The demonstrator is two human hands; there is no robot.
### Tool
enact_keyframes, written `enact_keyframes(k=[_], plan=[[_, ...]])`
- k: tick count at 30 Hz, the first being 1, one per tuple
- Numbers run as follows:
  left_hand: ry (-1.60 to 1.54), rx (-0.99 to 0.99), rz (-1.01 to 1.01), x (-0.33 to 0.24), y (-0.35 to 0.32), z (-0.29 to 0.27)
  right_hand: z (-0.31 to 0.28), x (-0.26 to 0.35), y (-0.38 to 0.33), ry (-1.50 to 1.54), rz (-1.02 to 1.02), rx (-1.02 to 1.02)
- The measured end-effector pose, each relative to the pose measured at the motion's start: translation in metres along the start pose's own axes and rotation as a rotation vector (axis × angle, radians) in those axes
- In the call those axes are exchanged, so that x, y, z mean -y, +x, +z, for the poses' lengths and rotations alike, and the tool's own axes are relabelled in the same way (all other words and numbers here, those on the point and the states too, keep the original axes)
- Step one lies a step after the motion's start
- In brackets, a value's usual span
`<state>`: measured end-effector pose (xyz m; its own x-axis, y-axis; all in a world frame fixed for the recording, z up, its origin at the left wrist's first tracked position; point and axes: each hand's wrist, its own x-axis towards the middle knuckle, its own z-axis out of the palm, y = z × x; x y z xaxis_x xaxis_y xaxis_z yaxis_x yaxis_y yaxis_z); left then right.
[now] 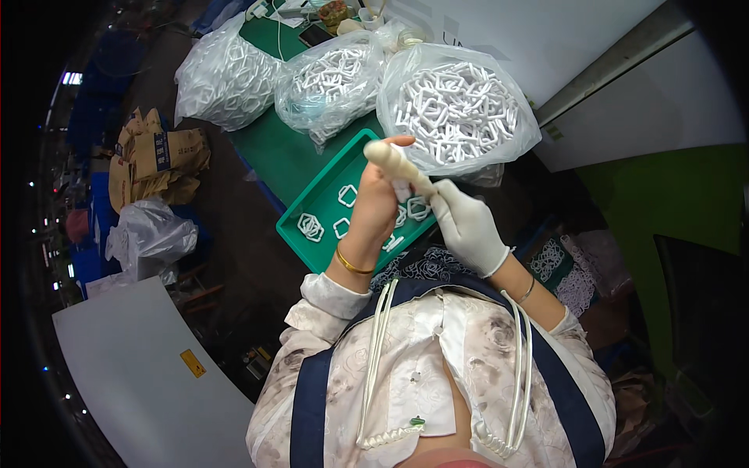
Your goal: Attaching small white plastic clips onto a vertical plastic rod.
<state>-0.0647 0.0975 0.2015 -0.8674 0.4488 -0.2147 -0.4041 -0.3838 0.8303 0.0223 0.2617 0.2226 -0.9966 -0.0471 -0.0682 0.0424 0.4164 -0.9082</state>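
My left hand [374, 204], bare at the palm with cream coverings on some fingers, is raised over the green tray [299, 204]. Those fingers curl in, and a bit of white shows beneath them; what it is, I cannot make out. In a white glove, my right hand [468, 230] has thumb and forefinger pinched together against the covered fingertip of the left; anything between them is hidden. White square plastic frames [347, 195] lie in the tray, some singly and others in a small cluster [310, 227]. More frames [419, 207] show beside the right fingertips.
Beyond the tray stand an open clear bag [460, 109] of white plastic pieces and two more filled bags [331, 78] [230, 78]. Brown paper sacks [156, 160] sit at left, near a white panel [148, 366]. More white pieces [573, 273] lie in a container at right.
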Motion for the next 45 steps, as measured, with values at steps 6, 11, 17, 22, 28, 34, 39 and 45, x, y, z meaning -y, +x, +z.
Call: enact_keyframes(k=[6,11,17,22,28,34,39,45], plan=[[-0.801,0.215,-0.224,0.006,0.004,-0.007,-0.007,-0.020,-0.005,0.074,0.061,-0.221],[-0.608,0.201,-0.270,0.015,-0.005,0.021,-0.010,0.025,0.007,0.274,0.025,-0.109],[-0.764,0.228,-0.309,0.015,-0.010,0.031,-0.003,0.015,0.013,0.273,0.065,-0.122],[-0.769,0.153,-0.341,0.032,-0.011,0.005,-0.005,0.013,0.015,0.437,0.005,-0.361],[-1.107,0.244,-0.407,0.010,-0.009,0.003,-0.017,0.012,0.001,-0.043,-0.133,-0.130],[-0.987,0.140,-0.275,0.000,-0.005,-0.021,-0.035,0.000,-0.016,-0.284,-0.028,0.079],[-1.021,0.180,-0.329,0.005,-0.004,-0.021,-0.038,0.012,-0.008,-0.080,0.016,0.070],[-0.959,0.188,-0.333,-0.001,-0.005,-0.015,-0.030,0.010,-0.005,-0.246,-0.108,0.106]])
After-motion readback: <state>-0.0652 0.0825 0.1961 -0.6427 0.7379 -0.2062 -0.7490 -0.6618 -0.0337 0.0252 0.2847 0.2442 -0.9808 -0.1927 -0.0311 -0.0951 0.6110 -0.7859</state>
